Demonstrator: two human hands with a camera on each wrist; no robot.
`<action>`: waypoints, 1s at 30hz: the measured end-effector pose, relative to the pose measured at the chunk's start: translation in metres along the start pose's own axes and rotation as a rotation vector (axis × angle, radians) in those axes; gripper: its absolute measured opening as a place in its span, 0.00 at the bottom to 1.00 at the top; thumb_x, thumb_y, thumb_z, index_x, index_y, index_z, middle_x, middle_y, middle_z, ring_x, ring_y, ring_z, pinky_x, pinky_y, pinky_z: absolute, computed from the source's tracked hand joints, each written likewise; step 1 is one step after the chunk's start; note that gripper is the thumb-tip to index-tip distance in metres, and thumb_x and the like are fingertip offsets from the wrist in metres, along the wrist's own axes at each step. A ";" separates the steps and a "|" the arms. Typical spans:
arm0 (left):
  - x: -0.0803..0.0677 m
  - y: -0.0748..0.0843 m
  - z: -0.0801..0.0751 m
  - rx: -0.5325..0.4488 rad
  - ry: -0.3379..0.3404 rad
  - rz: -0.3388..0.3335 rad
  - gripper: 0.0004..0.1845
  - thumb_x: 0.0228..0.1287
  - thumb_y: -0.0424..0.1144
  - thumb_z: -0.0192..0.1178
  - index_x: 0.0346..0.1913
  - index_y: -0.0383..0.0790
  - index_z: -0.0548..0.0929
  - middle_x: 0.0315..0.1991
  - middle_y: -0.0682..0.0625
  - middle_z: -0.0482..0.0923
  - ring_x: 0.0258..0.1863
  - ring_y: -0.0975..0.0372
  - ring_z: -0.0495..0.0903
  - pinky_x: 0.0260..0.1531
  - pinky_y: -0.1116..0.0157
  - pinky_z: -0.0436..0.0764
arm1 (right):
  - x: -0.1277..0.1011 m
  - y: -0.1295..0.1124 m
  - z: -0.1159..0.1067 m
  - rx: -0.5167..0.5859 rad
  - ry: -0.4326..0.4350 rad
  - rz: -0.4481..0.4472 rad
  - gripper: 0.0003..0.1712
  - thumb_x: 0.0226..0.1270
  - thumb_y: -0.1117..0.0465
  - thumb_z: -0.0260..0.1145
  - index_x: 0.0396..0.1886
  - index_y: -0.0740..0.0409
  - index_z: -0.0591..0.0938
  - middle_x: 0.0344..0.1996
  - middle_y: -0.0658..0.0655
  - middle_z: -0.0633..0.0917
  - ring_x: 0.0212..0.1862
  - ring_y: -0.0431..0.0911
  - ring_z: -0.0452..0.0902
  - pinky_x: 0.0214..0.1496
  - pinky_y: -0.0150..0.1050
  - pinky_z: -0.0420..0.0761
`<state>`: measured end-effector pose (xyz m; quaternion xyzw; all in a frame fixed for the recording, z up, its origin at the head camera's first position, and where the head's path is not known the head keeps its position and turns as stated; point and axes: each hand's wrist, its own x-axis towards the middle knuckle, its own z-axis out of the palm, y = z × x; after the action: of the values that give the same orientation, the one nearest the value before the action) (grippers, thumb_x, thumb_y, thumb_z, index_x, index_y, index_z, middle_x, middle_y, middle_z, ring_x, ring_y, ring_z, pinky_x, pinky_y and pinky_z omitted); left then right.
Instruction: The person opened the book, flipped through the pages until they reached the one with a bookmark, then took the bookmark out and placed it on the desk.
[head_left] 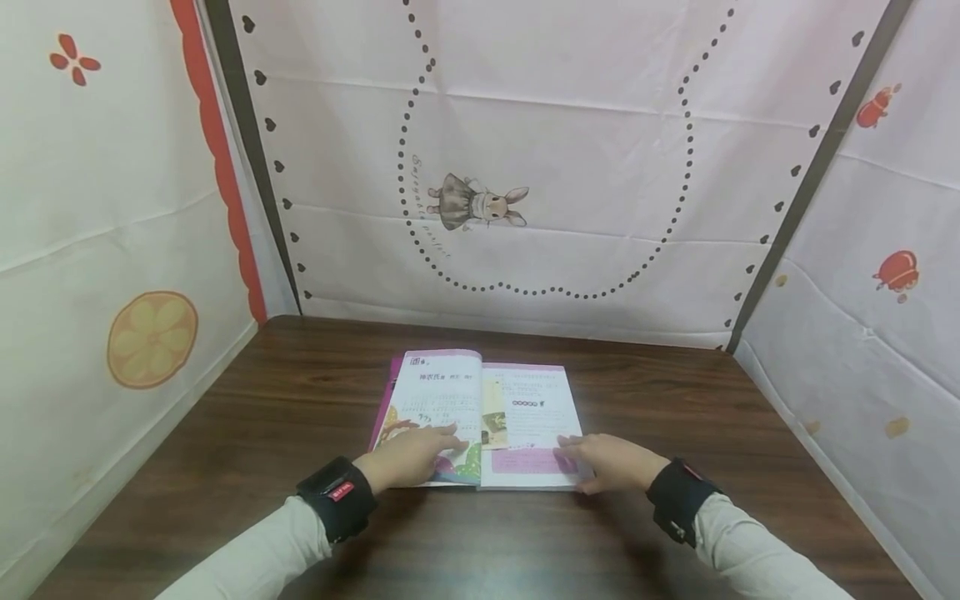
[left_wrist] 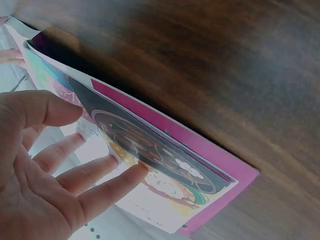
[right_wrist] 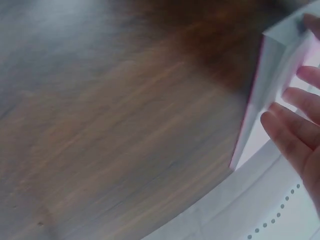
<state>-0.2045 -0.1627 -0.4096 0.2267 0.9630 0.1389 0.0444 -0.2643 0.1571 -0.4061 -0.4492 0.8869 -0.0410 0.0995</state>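
Observation:
An open book (head_left: 532,417) with a pink cover lies on the brown wooden table, its printed pages facing up. My left hand (head_left: 408,457) rests over the lower part of the illustrated left page (head_left: 442,383), fingers spread and mostly straight. In the left wrist view the fingertips (left_wrist: 140,172) meet a colourful drawing on that page. My right hand (head_left: 611,460) lies at the lower right edge of the book, fingers reaching onto the right page and thumb by the near corner. The right wrist view shows these fingers (right_wrist: 295,135) extended beside the thick page edge (right_wrist: 257,105).
The dark wooden table (head_left: 675,400) extends on all sides of the book. A white cloth (head_left: 555,167) with a rabbit print hangs behind it, and patterned cloths stand at left (head_left: 97,250) and right (head_left: 885,350).

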 end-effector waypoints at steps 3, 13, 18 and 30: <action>0.000 -0.001 0.001 -0.013 0.006 0.010 0.18 0.62 0.32 0.58 0.55 0.45 0.80 0.62 0.45 0.74 0.62 0.52 0.72 0.60 0.52 0.72 | 0.007 -0.002 -0.008 0.128 0.024 0.024 0.21 0.61 0.56 0.66 0.51 0.61 0.80 0.44 0.57 0.86 0.44 0.47 0.82 0.48 0.43 0.81; 0.002 -0.001 0.001 -0.028 0.009 -0.040 0.22 0.63 0.35 0.59 0.61 0.45 0.76 0.64 0.47 0.72 0.65 0.54 0.70 0.63 0.53 0.70 | 0.047 -0.007 -0.021 0.605 0.109 0.282 0.18 0.69 0.61 0.55 0.48 0.72 0.79 0.39 0.64 0.85 0.40 0.50 0.82 0.45 0.43 0.83; 0.001 -0.001 0.001 0.006 0.010 -0.022 0.22 0.64 0.35 0.59 0.61 0.42 0.75 0.64 0.46 0.72 0.63 0.53 0.71 0.61 0.53 0.71 | 0.069 -0.008 -0.021 0.927 0.111 0.515 0.20 0.69 0.62 0.53 0.51 0.75 0.76 0.37 0.65 0.84 0.34 0.45 0.81 0.42 0.38 0.83; 0.001 0.000 0.001 -0.043 0.018 -0.028 0.21 0.64 0.33 0.57 0.61 0.41 0.76 0.64 0.45 0.71 0.64 0.51 0.71 0.61 0.52 0.71 | 0.108 -0.009 -0.029 1.311 0.114 0.708 0.23 0.72 0.63 0.48 0.57 0.78 0.67 0.49 0.73 0.79 0.42 0.53 0.81 0.56 0.50 0.79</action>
<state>-0.2051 -0.1625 -0.4110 0.2108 0.9632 0.1611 0.0426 -0.3257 0.0639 -0.3910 0.0175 0.7761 -0.5500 0.3080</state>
